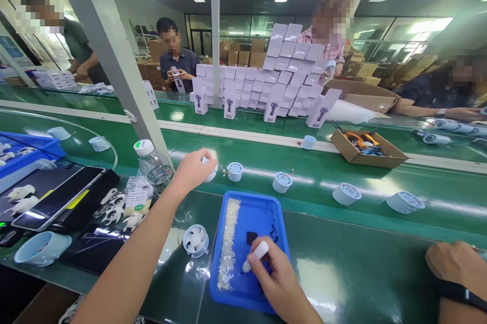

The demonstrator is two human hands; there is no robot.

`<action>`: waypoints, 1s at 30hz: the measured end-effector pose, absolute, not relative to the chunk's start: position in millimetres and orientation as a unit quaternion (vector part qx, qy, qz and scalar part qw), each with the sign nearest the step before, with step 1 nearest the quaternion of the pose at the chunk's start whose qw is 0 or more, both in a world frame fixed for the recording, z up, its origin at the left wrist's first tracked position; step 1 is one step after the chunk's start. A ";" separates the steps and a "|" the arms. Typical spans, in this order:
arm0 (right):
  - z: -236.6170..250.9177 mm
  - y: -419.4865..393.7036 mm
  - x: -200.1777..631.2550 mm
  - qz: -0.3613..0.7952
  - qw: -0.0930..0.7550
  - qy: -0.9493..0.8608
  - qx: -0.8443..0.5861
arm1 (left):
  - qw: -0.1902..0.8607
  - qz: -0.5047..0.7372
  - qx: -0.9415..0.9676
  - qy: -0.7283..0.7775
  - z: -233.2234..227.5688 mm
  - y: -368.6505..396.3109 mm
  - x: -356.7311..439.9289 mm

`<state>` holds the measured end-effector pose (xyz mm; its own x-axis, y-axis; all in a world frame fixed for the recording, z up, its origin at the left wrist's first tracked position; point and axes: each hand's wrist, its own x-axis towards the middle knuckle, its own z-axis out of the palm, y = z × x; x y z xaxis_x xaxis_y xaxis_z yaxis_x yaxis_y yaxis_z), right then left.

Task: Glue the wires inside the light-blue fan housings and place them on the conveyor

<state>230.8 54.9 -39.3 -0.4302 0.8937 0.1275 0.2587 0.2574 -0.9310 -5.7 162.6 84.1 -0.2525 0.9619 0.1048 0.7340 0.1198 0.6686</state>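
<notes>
On the left, a light blue cup (40, 247) and a black tablet (57, 196) lie on the green tabletop (361, 268), with a clear bottle (152, 164) behind them. The left hand (194, 168) reaches out over the belt, fingers curled around a small white round fan housing (210, 172), next to another housing (235, 171); a fan part with blades (195, 240) sits nearer. The right hand (279, 281) rests in the blue tray (243, 291), fingers pinching a white pen-like tool (255, 256) beside a strip of tiny clear pieces (228, 243); another person's hand (454, 263) lies far right.
</notes>
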 end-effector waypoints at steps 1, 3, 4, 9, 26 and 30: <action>-38.6 55.0 232.0 0.432 0.341 -0.731 -0.402 | 0.211 0.327 0.576 0.719 82.9 161.7 -3.0; -37.8 56.1 235.8 0.391 0.336 -0.760 -0.395 | 0.279 0.365 0.551 0.697 82.4 159.2 2.4; -38.0 56.8 238.4 0.382 0.344 -0.760 -0.397 | 0.315 0.389 0.536 0.679 83.1 157.0 4.7; -46.6 56.3 251.5 0.409 0.453 -0.655 -0.446 | 0.465 0.514 0.434 0.576 86.7 137.2 6.0; -47.6 51.0 247.4 0.398 0.488 -0.620 -0.469 | 0.555 0.594 0.254 0.525 64.3 66.1 -11.6; -50.5 49.6 247.4 0.419 0.479 -0.610 -0.472 | 0.549 0.627 0.224 0.505 58.4 65.2 -13.2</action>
<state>247.4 49.6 -50.5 -0.0963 0.9772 0.1891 0.1747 0.2036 -0.9633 -13.2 65.2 58.4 -0.2971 0.9147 -0.2741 -0.4628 0.1132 0.8792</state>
